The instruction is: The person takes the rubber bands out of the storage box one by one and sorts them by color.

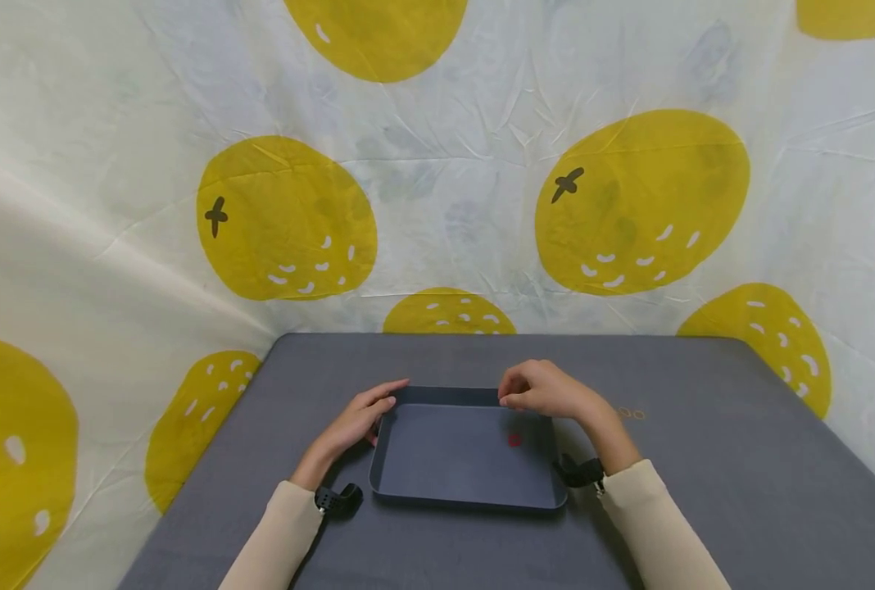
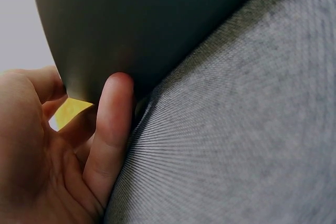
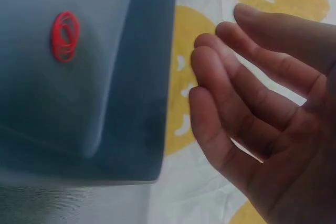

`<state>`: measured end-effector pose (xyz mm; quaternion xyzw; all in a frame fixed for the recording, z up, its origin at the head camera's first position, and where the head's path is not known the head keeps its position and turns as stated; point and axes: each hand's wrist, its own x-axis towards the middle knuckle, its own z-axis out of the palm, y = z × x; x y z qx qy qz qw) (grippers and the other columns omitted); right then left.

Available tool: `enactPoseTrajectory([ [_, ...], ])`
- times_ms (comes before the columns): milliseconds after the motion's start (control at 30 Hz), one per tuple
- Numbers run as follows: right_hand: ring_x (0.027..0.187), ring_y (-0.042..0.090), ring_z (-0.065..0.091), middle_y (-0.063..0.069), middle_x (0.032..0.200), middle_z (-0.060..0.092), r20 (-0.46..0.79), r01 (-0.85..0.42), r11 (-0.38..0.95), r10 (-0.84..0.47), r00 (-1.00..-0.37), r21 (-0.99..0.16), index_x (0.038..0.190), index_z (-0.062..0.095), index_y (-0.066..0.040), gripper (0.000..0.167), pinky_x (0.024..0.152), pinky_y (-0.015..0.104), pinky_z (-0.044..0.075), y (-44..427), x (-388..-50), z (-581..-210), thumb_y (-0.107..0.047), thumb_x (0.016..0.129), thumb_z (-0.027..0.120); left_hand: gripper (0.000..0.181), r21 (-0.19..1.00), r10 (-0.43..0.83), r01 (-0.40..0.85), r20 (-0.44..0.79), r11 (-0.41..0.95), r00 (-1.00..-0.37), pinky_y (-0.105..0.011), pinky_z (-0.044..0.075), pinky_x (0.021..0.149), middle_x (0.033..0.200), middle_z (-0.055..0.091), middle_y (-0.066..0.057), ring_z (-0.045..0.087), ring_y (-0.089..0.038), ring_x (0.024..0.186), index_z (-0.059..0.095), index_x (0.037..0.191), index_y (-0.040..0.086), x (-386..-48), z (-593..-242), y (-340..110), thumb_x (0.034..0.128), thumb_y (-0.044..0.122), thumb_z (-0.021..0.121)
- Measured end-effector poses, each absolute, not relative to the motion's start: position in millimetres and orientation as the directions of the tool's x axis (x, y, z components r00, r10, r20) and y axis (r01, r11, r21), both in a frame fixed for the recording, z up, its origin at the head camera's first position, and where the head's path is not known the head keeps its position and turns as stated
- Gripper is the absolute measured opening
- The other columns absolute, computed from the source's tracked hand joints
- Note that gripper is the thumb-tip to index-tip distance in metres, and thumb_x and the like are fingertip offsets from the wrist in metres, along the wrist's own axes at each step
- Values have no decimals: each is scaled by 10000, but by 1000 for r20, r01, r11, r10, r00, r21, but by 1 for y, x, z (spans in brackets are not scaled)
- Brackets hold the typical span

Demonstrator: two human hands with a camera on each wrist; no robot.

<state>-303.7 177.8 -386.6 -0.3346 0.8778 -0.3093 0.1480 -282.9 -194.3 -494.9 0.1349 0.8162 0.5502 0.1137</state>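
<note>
A shallow dark grey tray lies on the table. Inside, toward its right side, sits a small red ring-shaped thing. Close up in the right wrist view it looks like thin overlapping red loops, perhaps a rubber band. My left hand touches the tray's far left corner. One finger lies against the outer wall in the left wrist view, with others at the corner. Over the far right rim hovers my right hand. Its fingers are loosely bent, thumb apart, with nothing visible between them.
Small orange rings lie on the grey table right of the tray, partly behind my right forearm. A white cloth with yellow fruit prints hangs behind and left of the table. Each wrist wears a black device.
</note>
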Motion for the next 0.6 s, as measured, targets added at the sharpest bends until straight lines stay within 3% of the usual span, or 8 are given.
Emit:
enactPoseTrajectory([
  [133, 789, 244, 703, 101, 935, 768, -118, -475, 601, -690, -714, -643, 1050, 747, -37, 136, 694, 301, 538, 176, -305, -394, -145, 979, 708, 439, 927, 347, 103, -31, 361, -937, -340, 562, 502, 732, 458, -30, 437, -113, 537, 483, 1556, 311, -283, -495, -194, 1118, 311, 468],
  [267, 802, 192, 703, 46, 952, 769, -170, -444, 618, -686, -707, -648, 1050, 748, -30, 121, 681, 304, 536, 174, -305, -398, -106, 960, 718, 453, 927, 362, 117, -21, 356, -932, -339, 560, 495, 724, 449, -39, 432, -115, 527, 468, 1572, 262, -284, -495, -194, 1121, 307, 458],
  [467, 788, 180, 667, 35, 937, 756, -263, -388, 661, -666, -698, -643, 1084, 726, -38, 169, 658, 299, 515, 172, -302, -400, -76, 919, 733, 454, 929, 355, 119, -14, 349, -935, -347, 561, 493, 936, 543, -124, 446, -123, 546, 472, 1571, 248, -283, -494, -192, 1120, 296, 464],
  [600, 771, 190, 664, 46, 937, 748, -303, -347, 692, -634, -711, -634, 1114, 713, -28, 206, 658, 297, 527, 170, -299, -401, -42, 909, 724, 458, 931, 362, 121, -14, 345, -932, -340, 555, 495, 842, 525, -65, 446, -117, 544, 463, 1576, 232, -283, -495, -193, 1123, 294, 453],
])
